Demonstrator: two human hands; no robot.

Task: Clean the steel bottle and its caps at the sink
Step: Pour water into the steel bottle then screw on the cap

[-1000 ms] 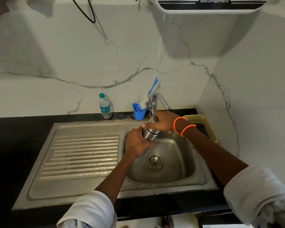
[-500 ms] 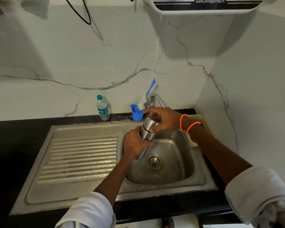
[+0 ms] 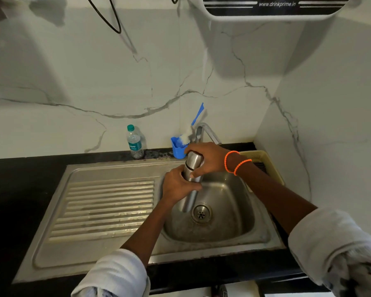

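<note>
Over the basin of the steel sink (image 3: 240, 236), our left hand (image 3: 178, 185) grips the tall brushed-steel bottle (image 3: 191, 187) at its middle while our right hand (image 3: 208, 157) grips its cap, so we should hold the body steady and twist only the cap.

White rolled sleeves (image 3: 116, 273), orange wristbands (image 3: 237, 161)

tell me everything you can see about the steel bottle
The steel bottle is a slim cylinder of brushed, shiny metal, with a rounded steel cap on top and a seam line below it. It is held tilted over the sink basin, its top leaning toward the tap and its base hanging close above the drain. The left hand grips its middle; the right hand grips the capped top. Whether the bottle is wet cannot be told.
</note>
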